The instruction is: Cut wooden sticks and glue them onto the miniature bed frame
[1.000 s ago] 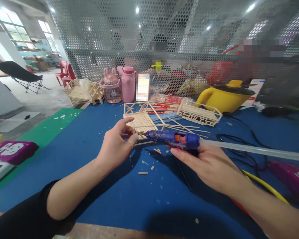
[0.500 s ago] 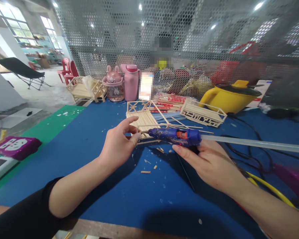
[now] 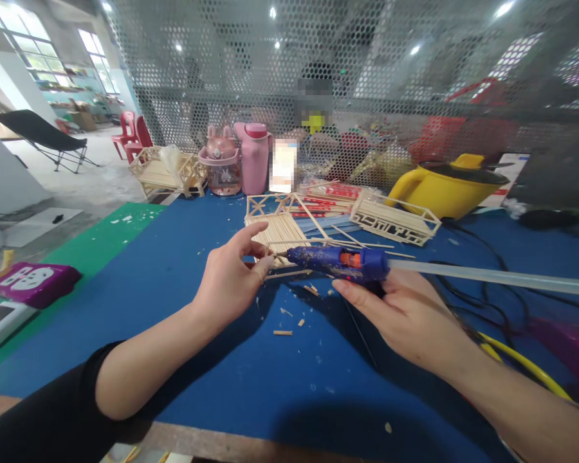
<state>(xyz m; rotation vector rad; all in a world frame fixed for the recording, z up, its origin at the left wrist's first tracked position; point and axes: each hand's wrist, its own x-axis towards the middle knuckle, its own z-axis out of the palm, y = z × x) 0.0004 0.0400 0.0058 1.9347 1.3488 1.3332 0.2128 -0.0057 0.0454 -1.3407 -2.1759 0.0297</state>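
My right hand (image 3: 410,315) is wrapped round a blue hot glue gun (image 3: 318,258), its nozzle pointing left. A long translucent glue stick (image 3: 492,276) juts from the back of the gun. At the nozzle tip, the thumb and fingers of my left hand (image 3: 234,273) are pinched together; whatever they hold is too small and covered to make out. Just behind both hands stands a small model made of thin wooden sticks (image 3: 270,226), with a slatted floor and crossed railings. The fingers and the gun hide its near part.
Wood scraps (image 3: 283,333) lie on the blue tabletop (image 3: 183,386). Behind are another stick model (image 3: 393,220), red-marked stick packs (image 3: 335,191), a pink bottle (image 3: 255,161), a clear jar (image 3: 222,173) and a yellow pot (image 3: 444,190). Dark cables (image 3: 487,292) run at right; a purple box (image 3: 31,283) sits left.
Both hands and the glue gun stay almost in place, with the nozzle still at my left fingertips. The view has shifted very slightly.
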